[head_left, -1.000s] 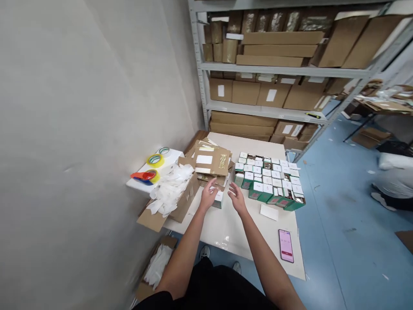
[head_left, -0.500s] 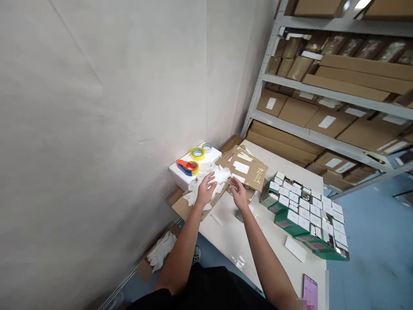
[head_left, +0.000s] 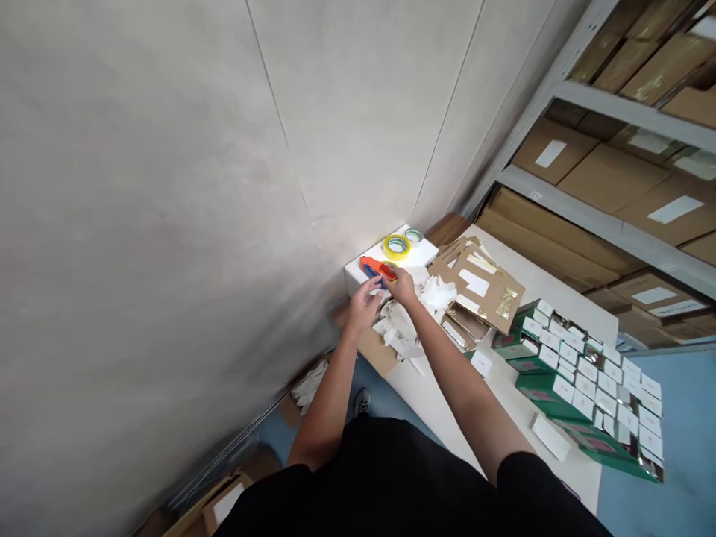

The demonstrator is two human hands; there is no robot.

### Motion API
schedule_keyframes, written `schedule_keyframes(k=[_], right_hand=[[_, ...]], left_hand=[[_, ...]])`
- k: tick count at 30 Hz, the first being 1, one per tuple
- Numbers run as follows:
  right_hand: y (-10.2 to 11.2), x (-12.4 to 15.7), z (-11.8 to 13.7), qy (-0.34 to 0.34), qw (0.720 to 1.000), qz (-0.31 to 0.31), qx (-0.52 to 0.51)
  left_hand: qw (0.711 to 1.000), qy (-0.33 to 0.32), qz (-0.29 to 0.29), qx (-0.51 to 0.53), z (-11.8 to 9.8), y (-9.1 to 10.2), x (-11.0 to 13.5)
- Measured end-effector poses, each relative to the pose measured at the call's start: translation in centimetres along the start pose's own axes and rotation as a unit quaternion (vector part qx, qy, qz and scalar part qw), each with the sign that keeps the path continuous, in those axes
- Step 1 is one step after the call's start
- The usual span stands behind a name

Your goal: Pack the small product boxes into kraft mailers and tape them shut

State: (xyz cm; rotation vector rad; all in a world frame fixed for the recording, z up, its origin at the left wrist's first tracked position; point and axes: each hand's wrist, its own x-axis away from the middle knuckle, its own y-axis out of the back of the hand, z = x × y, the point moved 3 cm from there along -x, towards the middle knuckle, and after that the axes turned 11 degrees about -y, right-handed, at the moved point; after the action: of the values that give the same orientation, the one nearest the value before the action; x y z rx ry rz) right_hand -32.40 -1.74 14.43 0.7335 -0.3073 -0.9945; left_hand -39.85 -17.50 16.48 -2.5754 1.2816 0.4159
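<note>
Dispenser (head_left: 371, 265): on the white box (head_left: 421, 255), near the yellow tape (head_left: 396, 256)
Right hand (head_left: 401, 289): at the dispenser's near end; cannot tell whether it grips
Left hand (head_left: 365, 304): thumb and fingers apart, just beside the dispenser

My right hand (head_left: 401, 285) has its fingers on the orange and blue tape dispenser (head_left: 371, 265) lying on a white box (head_left: 426, 254) by the wall (head_left: 224, 186), while my left hand (head_left: 363, 306) is close beside it, thumb and fingers parted, though whether it touches the dispenser I can't tell. Behind the dispenser on that box are a yellow tape roll (head_left: 397, 256) and a smaller roll (head_left: 414, 240). To my right, past crumpled white paper (head_left: 439, 293), flattened cardboard (head_left: 492, 283) and rows of white-topped green boxes (head_left: 583, 403) rest on the white table (head_left: 433, 399).
</note>
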Motion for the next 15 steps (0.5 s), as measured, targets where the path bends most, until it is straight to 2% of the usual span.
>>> schedule_keyframes(k=[4,8,11,15], right_hand=[[-3.1,-1.4,0.6,-0.014,0.988,0.039,0.151],[-4.7,-1.8,1.3,-0.045,0.961,0.062,0.265],[-4.9,-1.9,1.8,-0.057,0.958,0.054,0.276],[-4.0,-1.3,2.5,-0.002,0.974,0.007,0.226]], left_hand=[[1.000,0.007,-0.007,-0.006,0.4,2.0,0.0],[1.000,0.000,-0.009,-0.012,0.5,3.2,0.2],[1.000,-0.008,-0.015,-0.019,0.2,3.7,0.4],[0.998,-0.023,-0.061,-0.021,-0.6,4.2,0.2]])
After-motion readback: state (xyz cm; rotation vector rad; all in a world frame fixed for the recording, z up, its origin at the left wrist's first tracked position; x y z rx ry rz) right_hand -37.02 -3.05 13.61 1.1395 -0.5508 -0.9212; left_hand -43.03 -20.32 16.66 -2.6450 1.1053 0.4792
